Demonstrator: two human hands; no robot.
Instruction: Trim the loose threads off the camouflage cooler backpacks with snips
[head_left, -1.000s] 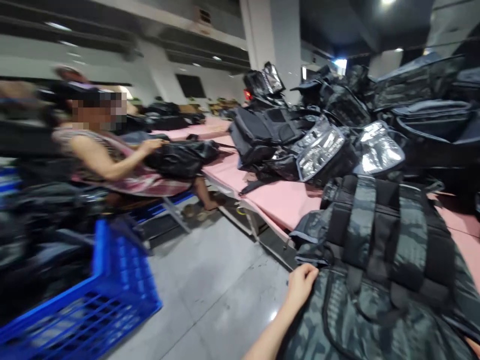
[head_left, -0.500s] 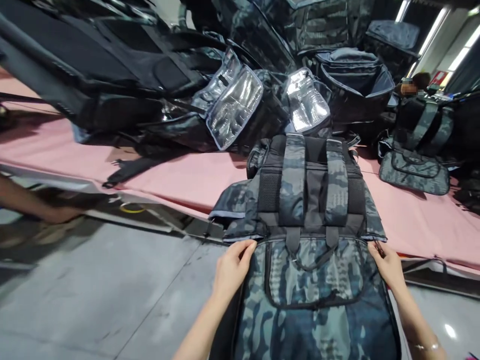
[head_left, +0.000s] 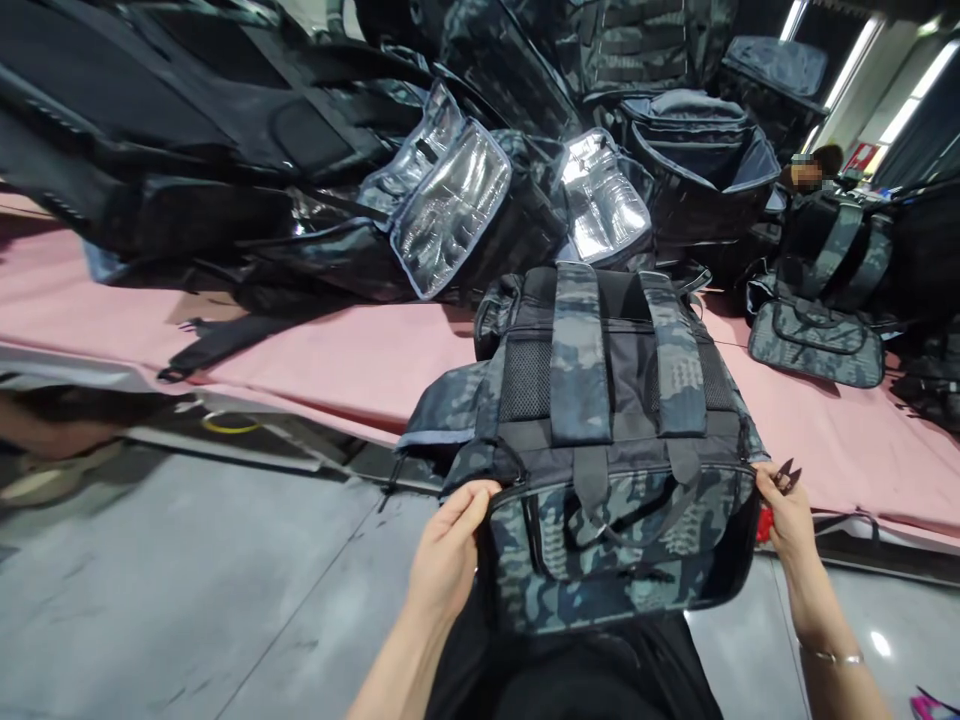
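Backpack (head_left: 630, 445) of camouflage fabric and black mesh; left hand (head_left: 452, 540) and right hand (head_left: 786, 512) pinch opposite edges.

Floor (head_left: 247, 590): smooth and grey, filling the lower left and showing again at the lower right; dark smudges mark the left part.
Floor seam (head_left: 300, 613): a thin dark line slanting across the lower left.
Table (head_left: 360, 350): covered in pink, crossing the middle from the left edge to the right edge.
Table frame (head_left: 296, 440): pale bars under the front edge, left of centre, in shadow.
Wall (head_left: 892, 60): a pale patch at the upper right, beside darker surfaces.
Bright strips (head_left: 919, 92): long, white and slanting, upper right; lamps or windows, cannot tell.
Shine (head_left: 880, 644): a small white reflection, lower right.
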